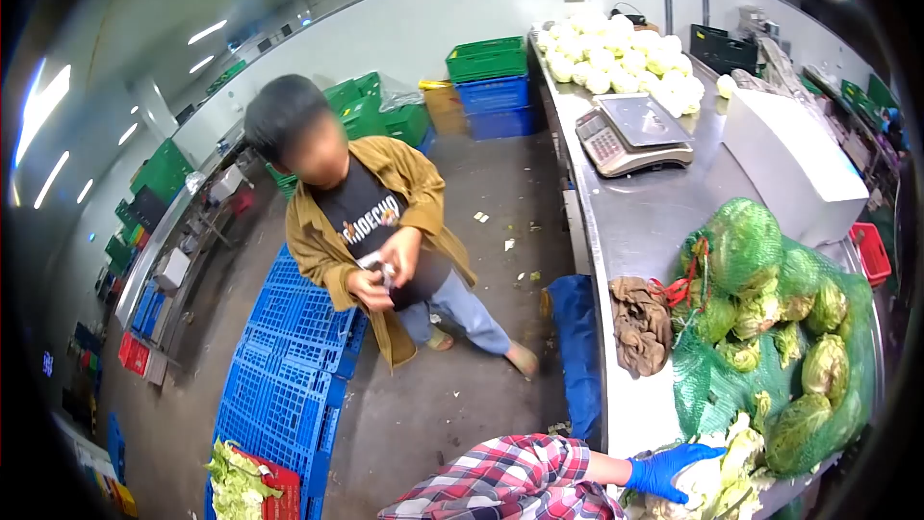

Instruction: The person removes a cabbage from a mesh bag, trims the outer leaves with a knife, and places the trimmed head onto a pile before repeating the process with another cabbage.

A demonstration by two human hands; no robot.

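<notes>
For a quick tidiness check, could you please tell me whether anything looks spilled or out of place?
Pale scraps lie scattered on the floor, where they could get underfoot. A crumpled brown cloth sits on the metal table right beside the netted cabbages, which seems an odd spot for it.

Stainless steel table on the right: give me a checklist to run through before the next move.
1. Blue-gloved left hand touching the pale, leafy cabbage: ok.
2. Firm grip on that cabbage: cannot tell, fingertips partly hidden.
3. Right hand visible: not ok, out of view.
4. Loose green leaves kept away from the glove: not ok, they lie right beside it.
5. Grey-and-white digital scale free of cabbages: ok.
6. Co-worker in the olive-brown jacket with hands off the steel table: ok.
</notes>
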